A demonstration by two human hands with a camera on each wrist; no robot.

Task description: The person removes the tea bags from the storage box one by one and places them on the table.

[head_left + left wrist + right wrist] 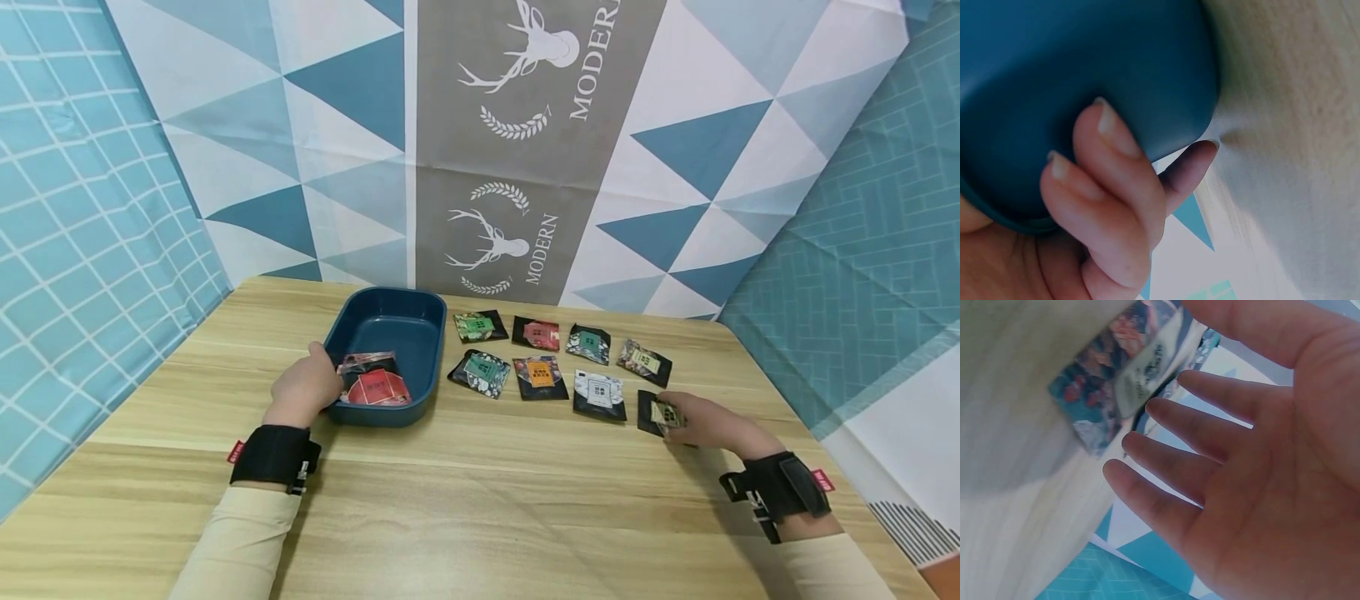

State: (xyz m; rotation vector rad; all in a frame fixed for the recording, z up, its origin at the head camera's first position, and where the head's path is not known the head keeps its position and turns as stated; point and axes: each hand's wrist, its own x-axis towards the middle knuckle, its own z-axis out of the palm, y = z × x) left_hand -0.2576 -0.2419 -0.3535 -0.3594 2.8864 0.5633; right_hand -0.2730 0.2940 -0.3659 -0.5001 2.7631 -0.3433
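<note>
My left hand [306, 385] grips the near-left wall of a dark blue plastic basin [426, 387]; in the left wrist view, curled fingers [1124, 140] press its outside. Inside the basin lie sachets with red labels [377, 388], stacked at the near end. At the right, my right hand [708, 421] is over a black sachet with a pale yellow-green label [666, 414], partly hiding it. In the right wrist view the fingers [1160, 495] are extended and spread beside the patterned sachet [1107, 381] on the table. The thumb tip is near its edge.
Two rows of sachets lie right of the basin, among them an orange-labelled one [540, 377], a white one [599, 394], a red-labelled one [536, 333] and a green one [481, 326]. The wooden table [480, 508] meets patterned cloth walls at the back and sides.
</note>
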